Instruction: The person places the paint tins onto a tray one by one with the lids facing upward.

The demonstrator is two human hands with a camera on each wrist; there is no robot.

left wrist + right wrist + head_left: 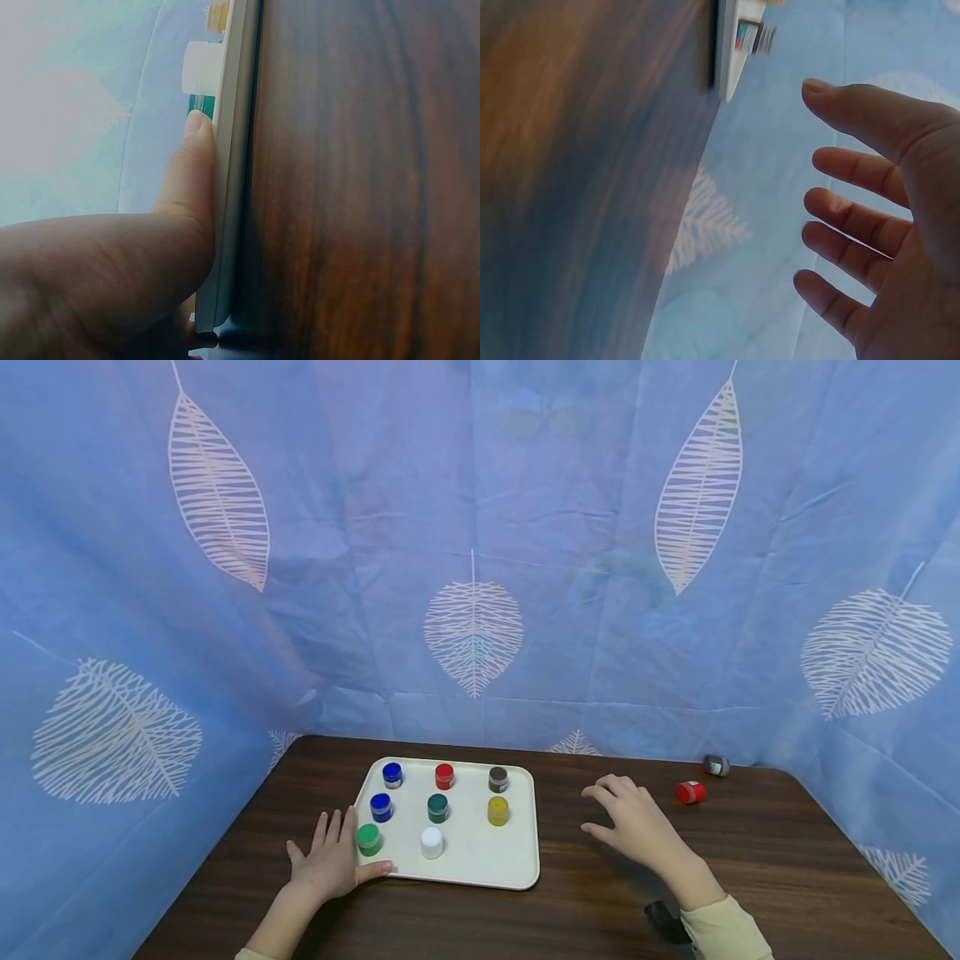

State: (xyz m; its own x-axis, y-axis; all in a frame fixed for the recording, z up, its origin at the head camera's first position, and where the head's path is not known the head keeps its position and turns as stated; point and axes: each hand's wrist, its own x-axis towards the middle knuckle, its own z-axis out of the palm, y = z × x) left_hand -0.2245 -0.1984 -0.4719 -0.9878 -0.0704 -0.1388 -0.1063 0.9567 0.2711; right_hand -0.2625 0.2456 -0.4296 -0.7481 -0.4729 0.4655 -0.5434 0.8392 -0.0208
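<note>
A white tray [472,868] bears several small paint jars: two blue ones, a red jar [444,776], a dark brown jar [498,779], a dark green jar [438,807], a yellow jar [498,811], a light green jar [369,839] and a white jar [431,842]. My left hand [327,858] rests at the tray's near left corner, fingers straight along its left side. Its thumb [187,165] lies over the near rim in the left wrist view. Right of the tray, my right hand [633,822] hovers above the table with fingers spread and nothing in them.
On the table's far right lie another red jar [691,792] and a dark grey-brown jar [717,766], both on their sides. A blue curtain [570,635] with white leaf prints hangs behind the dark wooden table [592,910]. A black object [666,922] shows beside the right sleeve.
</note>
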